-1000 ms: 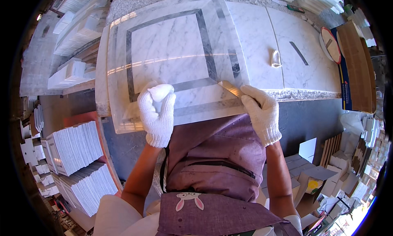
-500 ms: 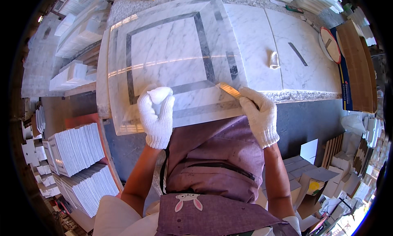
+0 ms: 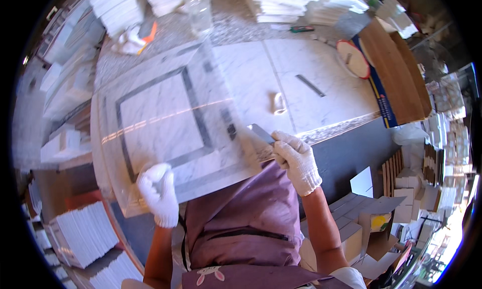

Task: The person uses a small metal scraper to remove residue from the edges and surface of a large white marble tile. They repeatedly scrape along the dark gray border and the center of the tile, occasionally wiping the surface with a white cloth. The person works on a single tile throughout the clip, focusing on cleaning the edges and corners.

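A pale marble tile panel (image 3: 150, 108) with a dark inlaid square border lies tilted on the worktable in front of me. My left hand (image 3: 158, 192), in a white knitted glove, rests over its near left part. The fingers are curled; what they hold, if anything, blends with the white glove. My right hand (image 3: 297, 161), also gloved, grips a flat-bladed scraper (image 3: 261, 133) just off the panel's right edge. The blade points up and left, and its handle is hidden in the fist.
Right of the panel, a small white wad (image 3: 279, 104) and a dark strip (image 3: 310, 86) lie on white marble slabs (image 3: 251, 63). Farther right are a round red-rimmed dish (image 3: 353, 59) and a cardboard box (image 3: 394, 68). A clear bottle (image 3: 199, 13) and white stacks (image 3: 281, 3) stand behind.
The view has swung right, so the panel sits lower and farther left. My right hand has lifted the scraper away from the border's corner past the panel's right edge. The left fingers look more curled.
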Tool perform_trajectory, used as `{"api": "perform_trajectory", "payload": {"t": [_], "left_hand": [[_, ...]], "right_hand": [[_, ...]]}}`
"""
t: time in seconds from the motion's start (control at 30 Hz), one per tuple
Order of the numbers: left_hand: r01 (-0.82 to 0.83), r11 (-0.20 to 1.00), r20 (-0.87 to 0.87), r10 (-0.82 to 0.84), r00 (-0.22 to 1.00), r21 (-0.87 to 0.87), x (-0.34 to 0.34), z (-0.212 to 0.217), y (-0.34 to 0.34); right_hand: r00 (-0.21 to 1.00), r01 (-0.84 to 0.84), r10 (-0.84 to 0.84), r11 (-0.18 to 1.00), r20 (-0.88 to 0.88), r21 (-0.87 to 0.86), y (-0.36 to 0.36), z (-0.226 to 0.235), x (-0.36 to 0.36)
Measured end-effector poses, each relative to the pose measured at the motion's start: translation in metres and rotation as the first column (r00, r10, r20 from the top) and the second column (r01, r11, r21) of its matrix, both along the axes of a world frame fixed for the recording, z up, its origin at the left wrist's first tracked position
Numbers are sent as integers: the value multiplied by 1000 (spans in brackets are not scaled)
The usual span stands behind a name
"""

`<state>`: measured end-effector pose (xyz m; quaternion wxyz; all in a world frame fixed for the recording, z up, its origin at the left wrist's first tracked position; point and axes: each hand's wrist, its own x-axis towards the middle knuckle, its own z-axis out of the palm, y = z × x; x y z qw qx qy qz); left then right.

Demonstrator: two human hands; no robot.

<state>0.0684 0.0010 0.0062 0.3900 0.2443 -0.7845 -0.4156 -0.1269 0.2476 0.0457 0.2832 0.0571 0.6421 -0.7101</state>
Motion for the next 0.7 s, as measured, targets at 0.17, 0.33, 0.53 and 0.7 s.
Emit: {"api": "perform_trajectory", "payload": {"t": [0.17, 0.33, 0.53, 0.7], "left_hand": [[-41, 996, 61, 36, 997, 84, 9, -7, -2], [-31, 999, 123, 28, 992, 22, 9, -7, -3], [8, 995, 132, 6, 991, -100, -2, 4, -1], [-49, 989, 191, 76, 979, -142, -1, 14, 7]], "right_hand": [[932, 303, -308, 951, -193, -56, 67, -4, -73], [711, 511, -363, 855, -602, 88, 126, 17, -167], [312, 849, 118, 410, -943, 333, 170, -8, -268], [805, 253, -192, 967, -561, 32, 161, -14, -204]]}}
